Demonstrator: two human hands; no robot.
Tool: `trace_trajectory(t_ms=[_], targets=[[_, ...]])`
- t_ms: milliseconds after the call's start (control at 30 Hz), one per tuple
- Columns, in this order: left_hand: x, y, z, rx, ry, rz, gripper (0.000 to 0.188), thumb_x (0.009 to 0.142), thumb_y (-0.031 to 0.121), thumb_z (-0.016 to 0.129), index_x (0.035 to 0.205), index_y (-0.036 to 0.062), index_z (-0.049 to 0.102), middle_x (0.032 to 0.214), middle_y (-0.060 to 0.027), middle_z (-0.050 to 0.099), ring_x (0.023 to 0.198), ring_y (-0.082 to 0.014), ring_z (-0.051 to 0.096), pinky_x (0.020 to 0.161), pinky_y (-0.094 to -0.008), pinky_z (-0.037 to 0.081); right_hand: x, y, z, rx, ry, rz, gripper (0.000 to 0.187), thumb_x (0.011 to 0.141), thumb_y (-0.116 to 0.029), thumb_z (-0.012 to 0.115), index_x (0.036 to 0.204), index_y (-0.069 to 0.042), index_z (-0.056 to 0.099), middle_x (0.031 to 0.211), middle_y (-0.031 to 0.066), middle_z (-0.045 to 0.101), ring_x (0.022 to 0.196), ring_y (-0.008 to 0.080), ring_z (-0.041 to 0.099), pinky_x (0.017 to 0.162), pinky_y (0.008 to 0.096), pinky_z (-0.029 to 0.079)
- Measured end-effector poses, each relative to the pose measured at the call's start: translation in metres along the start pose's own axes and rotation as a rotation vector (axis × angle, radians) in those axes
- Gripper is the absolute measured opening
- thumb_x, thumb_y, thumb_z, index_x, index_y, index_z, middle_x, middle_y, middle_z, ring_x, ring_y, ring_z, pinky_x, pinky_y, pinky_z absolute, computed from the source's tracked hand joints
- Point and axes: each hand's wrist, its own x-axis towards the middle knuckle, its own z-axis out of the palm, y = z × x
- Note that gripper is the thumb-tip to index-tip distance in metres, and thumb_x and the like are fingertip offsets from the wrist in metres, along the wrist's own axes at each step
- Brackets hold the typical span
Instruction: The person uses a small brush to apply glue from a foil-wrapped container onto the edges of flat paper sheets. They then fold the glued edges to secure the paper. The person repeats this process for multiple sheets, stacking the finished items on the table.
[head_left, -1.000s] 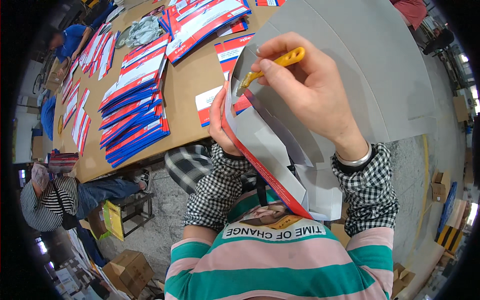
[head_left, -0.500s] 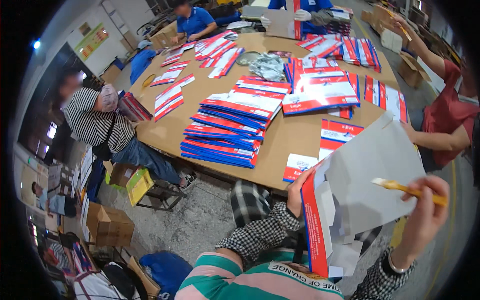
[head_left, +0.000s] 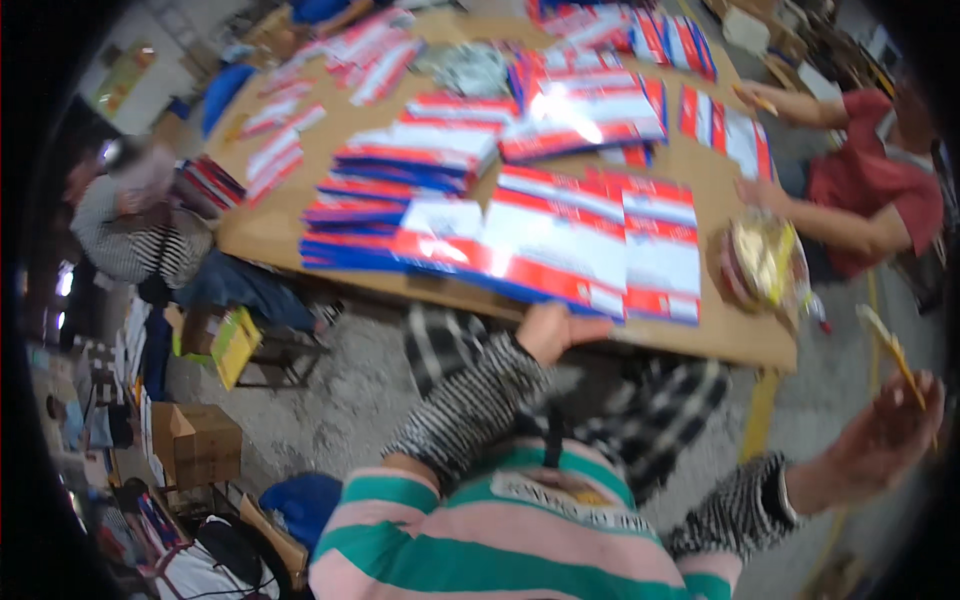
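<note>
A flat red, white and blue carton lies printed side up at the table's near edge. My left hand grips its near edge, thumb stretched to the right. Right of it lies a similar carton panel; whether the two are joined I cannot tell. Out to the right, away from the table, my right hand holds a yellow-handled brush with its pale tip up. Motion blurs both hands. Stacked cartons stand left of my left hand.
Brown board covers the table. A plastic-lined container with yellowish contents sits near its right edge. More carton piles lie farther back. A person in red works at the right, another in stripes at the left.
The carton, earlier held up with its grey inside showing, now lies printed side up at the table edge. My right hand has moved right and down with the brush. The view has shifted.
</note>
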Motion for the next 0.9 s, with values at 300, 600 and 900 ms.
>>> trace_trajectory(t_ms=[300, 600, 900], targets=[[0.003, -0.053, -0.003, -0.271, -0.158, -0.245, 0.039, 0.088, 0.000, 0.039, 0.123, -0.0152, 0.032, 0.121, -0.0321, 0.045, 0.113, -0.0397, 0.050, 0.098, -0.0455, 0.043, -0.019, 0.013, 0.006, -0.034, -0.220, 0.181, 0.034, 0.093, -0.021, 0.044, 0.107, 0.008, 0.057, 0.094, 0.0169, 0.061, 0.073, 0.0197, 0.054, 0.069, 0.0273, 0.043], [-0.020, -0.030, -0.016, 0.600, -0.143, -0.396, 0.027, 0.085, 0.006, 0.053, 0.105, -0.0116, 0.052, 0.095, -0.0235, 0.061, 0.082, -0.0301, 0.065, 0.072, -0.0347, 0.055, -0.050, 0.047, 0.023, -0.043, -0.319, 0.328, 0.029, 0.092, -0.019, 0.047, 0.105, 0.004, 0.058, 0.093, 0.0187, 0.062, 0.070, 0.0195, 0.056, 0.067, 0.0282, 0.045], [-0.055, 0.090, -0.106, 2.034, 0.191, 0.219, 0.080, 0.064, 0.014, 0.073, 0.134, 0.0048, 0.036, 0.141, -0.0254, 0.025, 0.132, -0.0438, 0.016, 0.107, -0.0442, 0.025, -0.063, 0.069, 0.029, 0.010, -0.336, 0.429, 0.025, 0.093, -0.015, 0.047, 0.103, 0.005, 0.058, 0.089, 0.0196, 0.063, 0.067, 0.0203, 0.055, 0.063, 0.0281, 0.045]])
